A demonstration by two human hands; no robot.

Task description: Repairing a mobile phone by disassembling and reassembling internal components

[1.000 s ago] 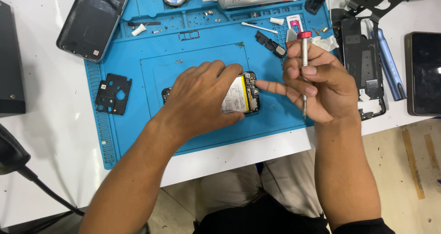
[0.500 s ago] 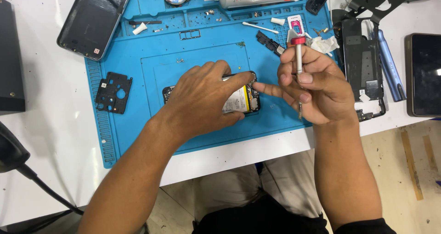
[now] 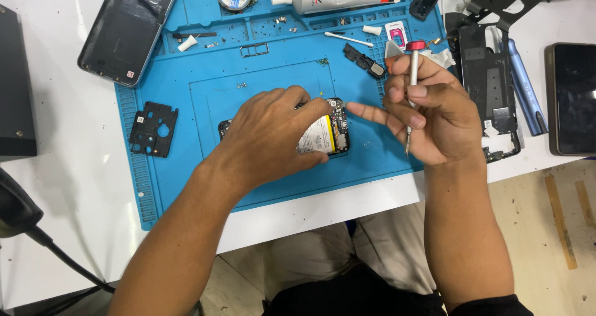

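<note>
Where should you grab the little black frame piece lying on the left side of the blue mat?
Probably by its outer edges, coming straight down from above. The black frame piece lies flat on the blue mat, so its thin left and right sides are easiest to pinch. Nothing touches it, and the left hand is busy on the opened phone.

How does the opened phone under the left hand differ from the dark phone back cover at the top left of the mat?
The opened phone lies mid-mat, its battery and circuit parts exposed, mostly covered by the left hand. The dark back cover lies untouched, half off the blue mat, showing a plain dark surface. The opened phone lies crosswise, the cover slanted. Both lie flat.
</note>
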